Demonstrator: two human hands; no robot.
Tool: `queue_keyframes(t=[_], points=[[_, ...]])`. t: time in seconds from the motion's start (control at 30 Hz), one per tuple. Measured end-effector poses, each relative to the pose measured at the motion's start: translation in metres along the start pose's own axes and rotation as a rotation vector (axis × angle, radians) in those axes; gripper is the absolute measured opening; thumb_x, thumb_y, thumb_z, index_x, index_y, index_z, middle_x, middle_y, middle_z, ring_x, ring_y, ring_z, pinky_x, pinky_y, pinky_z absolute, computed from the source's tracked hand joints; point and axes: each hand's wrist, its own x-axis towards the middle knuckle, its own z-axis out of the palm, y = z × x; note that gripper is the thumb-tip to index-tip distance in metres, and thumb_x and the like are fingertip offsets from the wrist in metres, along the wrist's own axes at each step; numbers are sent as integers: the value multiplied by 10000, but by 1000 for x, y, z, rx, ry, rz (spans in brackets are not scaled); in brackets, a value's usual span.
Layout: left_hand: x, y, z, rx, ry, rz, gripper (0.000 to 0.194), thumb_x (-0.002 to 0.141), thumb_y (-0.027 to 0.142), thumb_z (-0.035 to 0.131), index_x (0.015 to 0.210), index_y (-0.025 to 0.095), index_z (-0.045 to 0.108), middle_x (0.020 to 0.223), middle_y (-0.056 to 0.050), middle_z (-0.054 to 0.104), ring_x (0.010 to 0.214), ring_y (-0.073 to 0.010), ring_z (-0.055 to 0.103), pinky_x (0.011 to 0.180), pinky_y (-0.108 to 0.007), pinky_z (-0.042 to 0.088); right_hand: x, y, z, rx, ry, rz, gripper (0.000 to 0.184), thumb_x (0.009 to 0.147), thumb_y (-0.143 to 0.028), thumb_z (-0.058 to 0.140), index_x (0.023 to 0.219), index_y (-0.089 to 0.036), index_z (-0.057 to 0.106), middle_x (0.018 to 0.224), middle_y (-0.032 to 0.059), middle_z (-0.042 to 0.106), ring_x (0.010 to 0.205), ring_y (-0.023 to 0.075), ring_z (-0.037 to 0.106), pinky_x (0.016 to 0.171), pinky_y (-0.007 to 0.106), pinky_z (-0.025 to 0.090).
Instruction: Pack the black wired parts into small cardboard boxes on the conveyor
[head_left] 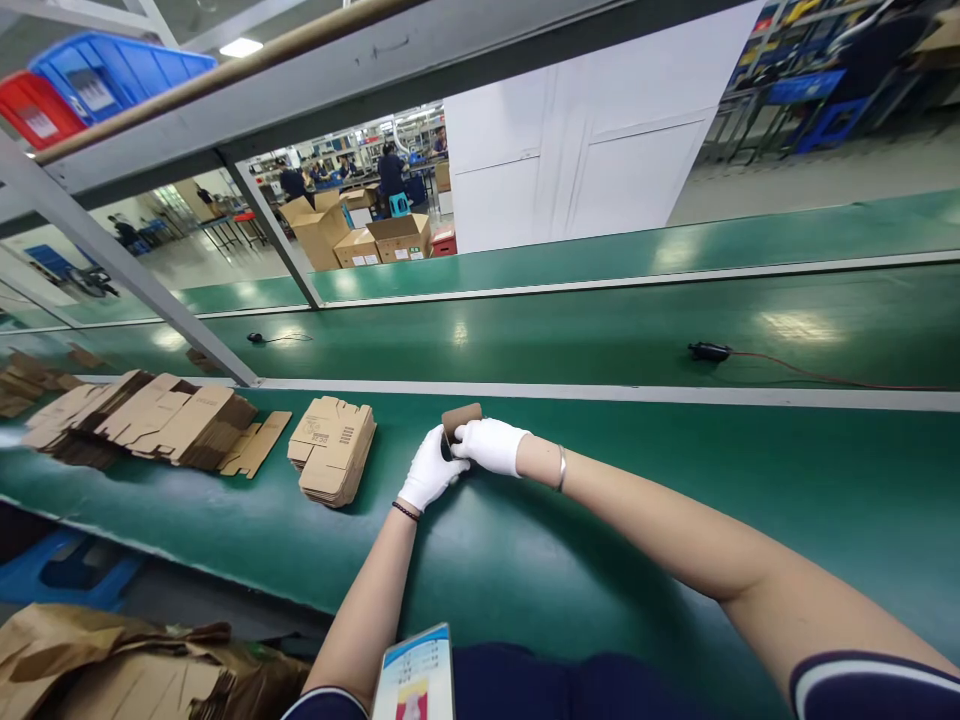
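Observation:
Both my hands wear white gloves and meet over the green bench. Between them is a small brown cardboard piece [462, 416], its upper part showing above the fingers. My left hand [430, 470] is closed on its left side, thumb toward the right hand. From the right, my right hand [491, 445] grips the same piece with bent fingers. A small dark patch shows between the hands; I cannot make out what it is. The lower part of the cardboard is hidden by the gloves. Left of my hands lies a stack of flat cardboard box blanks [330, 445].
More stacked box blanks [176, 415] lie farther left along the green bench [600, 620]. A metal post [150, 260] rises behind them. On the far green strip sits a black device [709, 352] with a red wire. An opened brown bag [135, 660] with cardboard is at lower left.

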Motion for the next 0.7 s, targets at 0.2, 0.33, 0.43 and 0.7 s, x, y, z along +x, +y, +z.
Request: queue_keyframes(t=[0.2, 0.33, 0.43, 0.7], points=[[-1, 2, 3, 36, 5, 3, 594, 625, 173, 694, 1180, 164, 480, 1196, -115, 583, 1103, -253, 549, 956, -384, 414, 9, -9, 6, -14, -8, 67, 230, 789, -154, 552, 972, -87, 673, 924, 165, 669, 805, 256, 651, 682, 318, 467], [-6, 8, -1, 87, 17, 5, 569, 647, 242, 688, 1183, 173, 512, 1204, -119, 575, 1108, -266, 544, 968, -389, 405, 3, -13, 15, -46, 59, -4, 227, 812, -135, 511, 959, -115, 682, 989, 156, 658, 877, 262, 631, 786, 355, 437], [1, 14, -35, 198, 90, 65, 717, 629, 322, 718, 1281, 179, 455, 1297, -133, 512, 1180, -281, 496, 1022, -396, 364, 7, 8, 24, -77, 169, 47, 268, 853, -98, 433, 965, -109, 676, 974, 158, 657, 867, 222, 627, 907, 366, 358], [39, 15, -174, 786, 555, -424, 766, 691, 565, 606, 1288, 121, 423, 1297, -244, 488, 1202, -400, 461, 943, -491, 393, 41, 129, 13, -122, 345, 418, 287, 812, -11, 391, 941, 8, 647, 890, 235, 641, 816, 233, 607, 925, 405, 294]])
